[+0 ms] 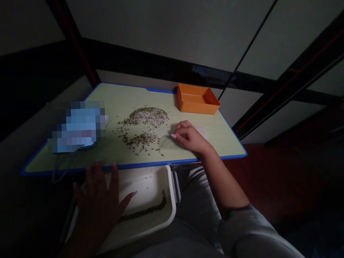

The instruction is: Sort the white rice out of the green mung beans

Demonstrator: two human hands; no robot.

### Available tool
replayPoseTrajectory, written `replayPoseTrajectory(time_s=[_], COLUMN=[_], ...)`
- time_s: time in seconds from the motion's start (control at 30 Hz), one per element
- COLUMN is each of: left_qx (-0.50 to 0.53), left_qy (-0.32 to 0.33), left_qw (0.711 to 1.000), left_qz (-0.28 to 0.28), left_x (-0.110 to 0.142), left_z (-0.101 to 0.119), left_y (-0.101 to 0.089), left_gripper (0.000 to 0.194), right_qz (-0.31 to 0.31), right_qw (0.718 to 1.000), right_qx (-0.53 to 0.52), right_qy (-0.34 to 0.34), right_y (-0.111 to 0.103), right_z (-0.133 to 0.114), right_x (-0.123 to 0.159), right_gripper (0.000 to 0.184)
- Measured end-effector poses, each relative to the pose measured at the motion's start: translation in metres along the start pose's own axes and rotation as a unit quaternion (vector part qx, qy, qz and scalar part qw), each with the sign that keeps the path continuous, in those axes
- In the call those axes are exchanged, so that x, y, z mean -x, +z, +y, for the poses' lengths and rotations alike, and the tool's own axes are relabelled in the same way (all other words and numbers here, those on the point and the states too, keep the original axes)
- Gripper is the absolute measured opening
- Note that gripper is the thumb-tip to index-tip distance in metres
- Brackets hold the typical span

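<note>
The low table (133, 165) with the blue edge stands right in front of you, and the white tray (170, 196) sits over your lap against its near edge, within easy reach of both hands. A dark line of seeds (145, 212) lies along the tray's bottom. The orange tray (197, 99) is set back at the far edge, clear of your work, and a pixelated blue object (76, 126) at the left can't be made out. Small green seeds (140, 117) lie in two loose heaps mid-table. Your hands are apart: your right hand (189, 136) curls down beside the lower heap, its grip unclear, while your open left hand (99, 195) spreads at the near edge above the white tray.
</note>
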State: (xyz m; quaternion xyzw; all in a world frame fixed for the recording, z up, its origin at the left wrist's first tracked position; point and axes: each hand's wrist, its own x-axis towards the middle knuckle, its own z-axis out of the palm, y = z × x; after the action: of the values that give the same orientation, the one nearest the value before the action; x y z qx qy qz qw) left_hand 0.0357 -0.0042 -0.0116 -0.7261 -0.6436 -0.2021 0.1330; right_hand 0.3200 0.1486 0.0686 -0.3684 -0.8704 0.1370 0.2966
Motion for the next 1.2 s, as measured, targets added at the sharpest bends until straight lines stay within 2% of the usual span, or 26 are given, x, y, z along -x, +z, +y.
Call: replayPoseTrajectory(time_s=[0.23, 0.47, 0.87, 1.2], left_qx=[-0.011, 0.001, 0.015, 0.005], left_qy=[0.013, 0.0, -0.001, -0.005], left_qw=[1.0, 1.0, 1.0, 1.0], left_qz=[-0.01, -0.009, -0.003, -0.007], left_x=[0.001, 0.001, 0.001, 0.0], left_z=[-0.004, -0.001, -0.002, 0.001], left_y=[-0.001, 0.0, -0.001, -0.003], left_gripper=[0.096, 0.096, 0.096, 0.095], right_qz=[-0.01, -0.035, -0.025, -0.042], right_qw=[0.999, 0.998, 0.999, 0.999], right_qx=[-0.028, -0.045, -0.03, 0.012], right_qy=[-0.014, -0.001, -0.015, 0.008], right_y=[-0.002, -0.005, 0.001, 0.012], right_z=[0.001, -0.004, -0.013, -0.024], right_x=[0.001, 0.0, -0.003, -0.008], right_gripper=[0.024, 0.022, 0.025, 0.027])
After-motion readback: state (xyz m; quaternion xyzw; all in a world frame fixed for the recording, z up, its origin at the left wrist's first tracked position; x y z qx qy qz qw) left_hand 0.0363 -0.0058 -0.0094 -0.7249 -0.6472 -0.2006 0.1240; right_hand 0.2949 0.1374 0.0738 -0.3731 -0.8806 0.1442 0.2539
